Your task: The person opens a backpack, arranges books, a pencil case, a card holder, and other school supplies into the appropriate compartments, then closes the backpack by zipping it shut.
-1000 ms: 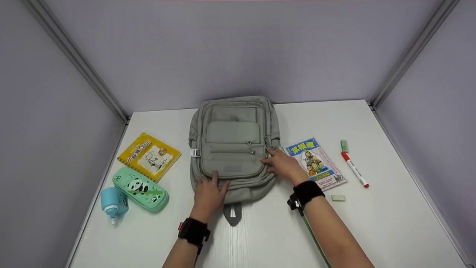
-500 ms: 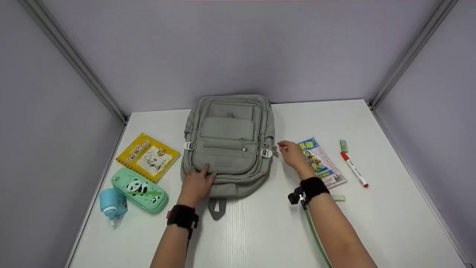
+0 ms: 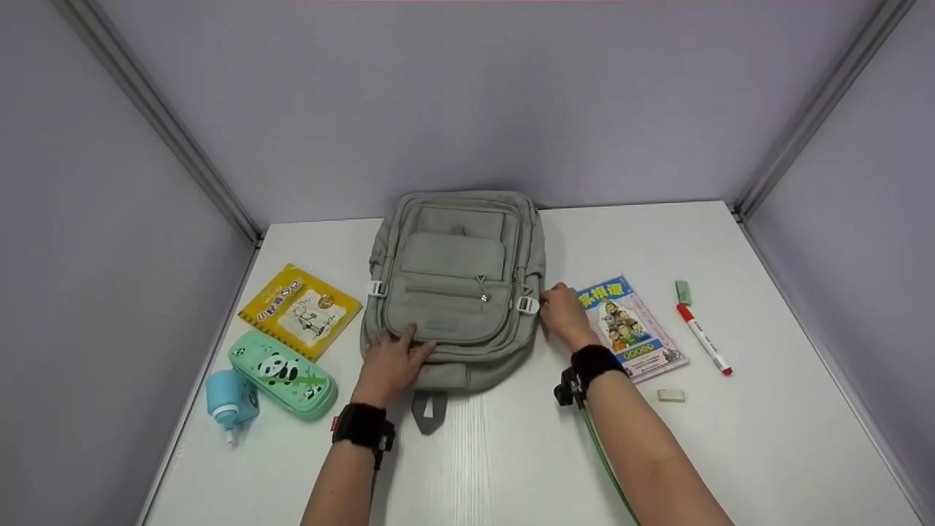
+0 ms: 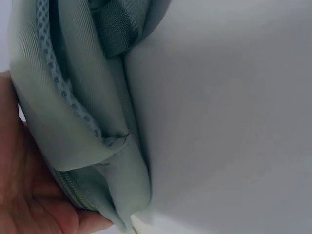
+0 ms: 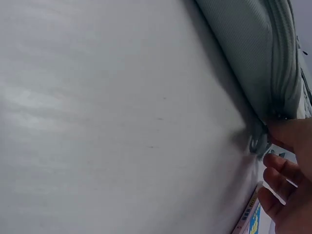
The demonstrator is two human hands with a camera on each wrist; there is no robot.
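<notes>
A grey backpack [image 3: 453, 292] lies flat in the middle of the white table [image 3: 511, 467], front pockets up. My left hand [image 3: 391, 354] rests on its lower front with the fingers spread; in the left wrist view the palm [image 4: 24, 195] lies against the bag's fabric [image 4: 83, 122]. At the bag's right edge, beside a white buckle [image 3: 527, 305], is my right hand [image 3: 559, 310]. In the right wrist view its thumb and forefinger [image 5: 285, 134] pinch a small zipper pull [image 5: 259, 143] on the bag's side, and the other fingers hang curled.
Left of the bag lie a yellow book [image 3: 301, 310], a green panda pencil case [image 3: 281, 372] and a small blue dispenser [image 3: 230, 398]. To the right are a colourful booklet [image 3: 632, 329], a red marker [image 3: 703, 340], a green eraser [image 3: 683, 292] and a white eraser [image 3: 670, 395]. Purple walls enclose three sides.
The backpack slid slightly left. My right hand left the bag's front, swung out over the booklet, then came back to the bag's right edge. The left hand stayed on the lower front.
</notes>
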